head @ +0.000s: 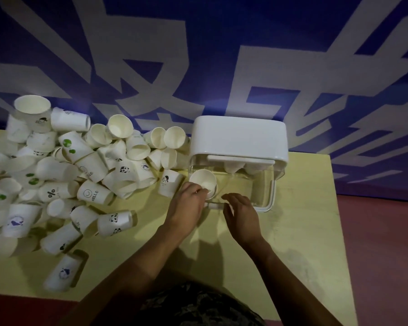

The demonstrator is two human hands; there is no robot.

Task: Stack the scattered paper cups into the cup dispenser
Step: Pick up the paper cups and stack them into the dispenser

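Left hand (189, 199) pinches an upright cup (203, 182) by its rim, right at the open clear drawer of the dispenser (238, 140), mouth up so others can nest. Right hand (239, 208), grip loose and holding nothing, hovers beside the drawer front, probably to steady it. The pile of cups (64, 175) waits on the surface (304, 231).

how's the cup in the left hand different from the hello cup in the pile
The cup in the left hand stands mouth up at the dispenser; the hello cup lies on its side on the table.
The left hand grips the held cup; nothing touches the hello cup.
The hello cup shows a smiley and lettering; no print shows on the held cup.
Both are white paper cups.
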